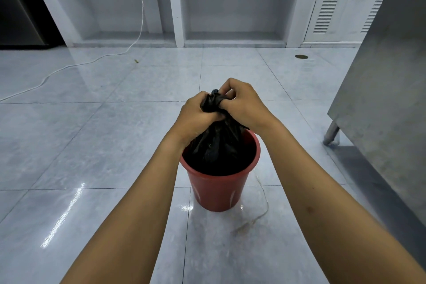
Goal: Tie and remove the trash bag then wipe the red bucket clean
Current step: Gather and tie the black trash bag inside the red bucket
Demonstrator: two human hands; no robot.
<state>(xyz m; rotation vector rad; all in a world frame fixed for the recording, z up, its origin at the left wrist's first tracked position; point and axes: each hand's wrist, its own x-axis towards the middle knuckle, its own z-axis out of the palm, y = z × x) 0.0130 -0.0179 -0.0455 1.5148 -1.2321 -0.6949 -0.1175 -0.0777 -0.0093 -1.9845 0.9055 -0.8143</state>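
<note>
A red bucket [216, 189] stands on the tiled floor in the middle of the head view. A black trash bag [219, 143] sits inside it, its top gathered into a bunch that rises above the rim. My left hand [196, 115] grips the gathered neck from the left. My right hand [244, 104] pinches the bag's top end from the right, fingers curled round the plastic. The two hands meet above the bucket.
A thin string [258, 217] lies on the floor right of the bucket. A metal cabinet [387, 104] on a leg stands at the right. A white cord [69, 65] trails across the floor at the left. Open white shelving [175, 7] lines the back wall.
</note>
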